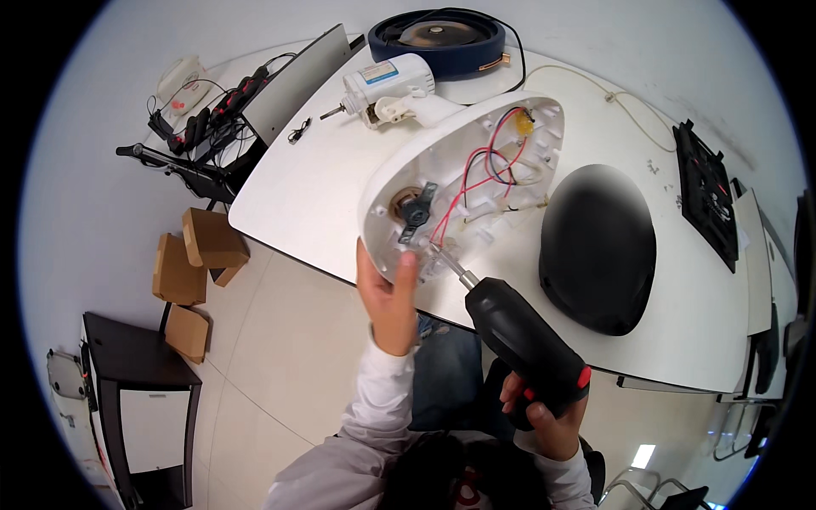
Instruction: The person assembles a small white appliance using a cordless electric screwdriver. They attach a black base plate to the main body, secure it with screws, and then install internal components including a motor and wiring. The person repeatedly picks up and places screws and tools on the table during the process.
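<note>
Head view: the left hand (389,297) grips a hollow white plastic shell (438,161) by the white counter's (293,187) near edge; the right hand (557,425) holds a black-and-red power screwdriver (523,327), likely working a screw, needing steady alignment.

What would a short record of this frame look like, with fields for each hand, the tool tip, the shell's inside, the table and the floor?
Left hand: holds the white shell by its near rim
Right hand: grips a black power screwdriver
Tool tip: at the shell's near end; contact unclear
Inside shell: red and black wires, dark bracket
Right of shell: black oval cover, open black tool case
Beyond shell: white motor-like unit, dark blue round device
Floor, left: cardboard boxes
</note>
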Action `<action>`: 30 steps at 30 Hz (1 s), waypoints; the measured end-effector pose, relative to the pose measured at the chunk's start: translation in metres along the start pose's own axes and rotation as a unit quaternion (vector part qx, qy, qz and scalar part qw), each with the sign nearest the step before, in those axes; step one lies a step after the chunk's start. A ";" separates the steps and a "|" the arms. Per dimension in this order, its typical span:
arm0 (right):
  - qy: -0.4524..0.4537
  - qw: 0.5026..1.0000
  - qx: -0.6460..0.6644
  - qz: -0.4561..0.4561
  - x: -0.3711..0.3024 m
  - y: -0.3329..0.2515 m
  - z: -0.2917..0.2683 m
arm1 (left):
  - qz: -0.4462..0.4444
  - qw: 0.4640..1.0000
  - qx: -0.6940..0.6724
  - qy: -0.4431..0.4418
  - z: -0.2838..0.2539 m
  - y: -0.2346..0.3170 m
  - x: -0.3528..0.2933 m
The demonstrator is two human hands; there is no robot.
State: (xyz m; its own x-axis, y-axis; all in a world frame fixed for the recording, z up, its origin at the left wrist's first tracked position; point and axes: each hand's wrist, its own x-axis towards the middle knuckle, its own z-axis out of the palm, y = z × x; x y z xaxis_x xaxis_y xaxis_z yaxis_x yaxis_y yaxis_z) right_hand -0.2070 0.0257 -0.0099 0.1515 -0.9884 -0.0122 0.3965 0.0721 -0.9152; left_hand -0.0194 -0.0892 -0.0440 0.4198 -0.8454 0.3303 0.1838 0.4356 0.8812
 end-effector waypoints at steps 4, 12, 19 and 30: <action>0.003 1.000 -0.009 -0.011 -0.001 0.003 0.000 | 0.052 0.997 -0.033 0.037 0.024 -0.006 -0.010; 0.017 1.000 -0.020 -0.011 0.002 -0.003 0.000 | 0.044 0.994 0.018 0.099 0.052 -0.016 -0.014; 0.037 0.999 -0.018 -0.023 -0.002 0.004 -0.002 | 0.041 0.996 -0.006 0.085 0.052 -0.019 -0.015; 0.014 0.997 -0.072 -0.035 -0.005 0.011 -0.004 | 0.039 0.995 -0.032 0.089 0.053 -0.018 -0.014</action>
State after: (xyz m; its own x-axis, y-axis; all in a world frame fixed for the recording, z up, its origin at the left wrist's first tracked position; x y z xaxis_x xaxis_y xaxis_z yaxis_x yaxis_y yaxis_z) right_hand -0.2068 0.0312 -0.0219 0.1011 -0.9939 0.0443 0.2702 -0.0154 -0.9627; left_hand -0.0761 -0.1012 -0.0461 0.5841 -0.7429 0.3272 0.1985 0.5215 0.8298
